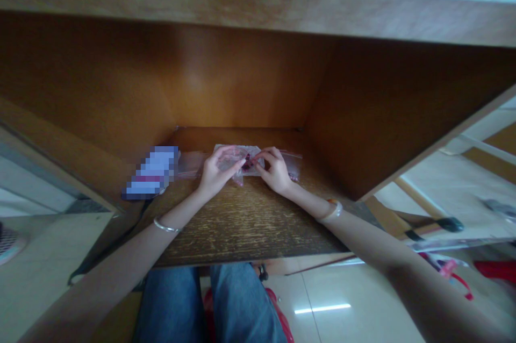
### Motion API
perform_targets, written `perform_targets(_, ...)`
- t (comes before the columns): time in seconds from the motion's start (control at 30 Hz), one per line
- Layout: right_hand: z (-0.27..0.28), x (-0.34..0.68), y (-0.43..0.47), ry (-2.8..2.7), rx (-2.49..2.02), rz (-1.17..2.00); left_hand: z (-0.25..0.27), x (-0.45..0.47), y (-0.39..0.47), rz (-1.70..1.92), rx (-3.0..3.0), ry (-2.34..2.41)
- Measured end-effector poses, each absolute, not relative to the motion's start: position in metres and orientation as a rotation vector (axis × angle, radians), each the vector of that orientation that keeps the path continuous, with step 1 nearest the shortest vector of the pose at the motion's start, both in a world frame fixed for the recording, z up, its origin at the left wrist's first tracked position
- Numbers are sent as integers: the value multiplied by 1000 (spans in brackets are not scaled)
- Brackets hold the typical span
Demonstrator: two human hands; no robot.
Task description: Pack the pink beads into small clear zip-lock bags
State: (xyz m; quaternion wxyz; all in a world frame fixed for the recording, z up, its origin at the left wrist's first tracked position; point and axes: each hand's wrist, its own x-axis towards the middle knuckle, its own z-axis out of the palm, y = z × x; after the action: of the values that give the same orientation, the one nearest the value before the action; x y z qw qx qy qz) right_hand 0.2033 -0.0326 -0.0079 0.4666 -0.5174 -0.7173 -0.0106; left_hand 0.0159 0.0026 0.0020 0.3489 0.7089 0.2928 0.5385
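Both hands meet over the middle of the wooden desk top. My left hand point(217, 172) is curled, its thumb tip against a small dark red piece point(248, 162) that looks like beads. From the other side, my right hand point(276, 172) pinches at the same piece with thumb and fingers. Its exact form is too small to tell. Beneath and behind the fingers lies a clear plastic bag or tray point(242, 149). A flat clear bag point(293, 160) lies just right of my right hand, with small dark bits at its lower edge. Another clear bag point(188, 164) lies left of my left hand.
A phone with a blurred screen point(153, 172) leans at the left, a dark cable point(116, 238) running from it over the desk edge. Wooden panels enclose the desk point(226, 224) at the back and sides, and a shelf edge point(258, 7) crosses overhead.
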Motion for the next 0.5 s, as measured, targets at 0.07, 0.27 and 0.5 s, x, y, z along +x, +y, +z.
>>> perform_targets(0.07, -13, 206, -28, -1872, -1341, 17, 2, 16, 3, 1404, 1796, 750)
perform_targets(0.27, -18, 208, -26, -2073, -1401, 76, 2, 17, 5, 1446, 1726, 792)
perform_targets(0.5, -14, 207, -28, -2072, -1449, 54, 7, 17, -2, 1554, 1845, 787)
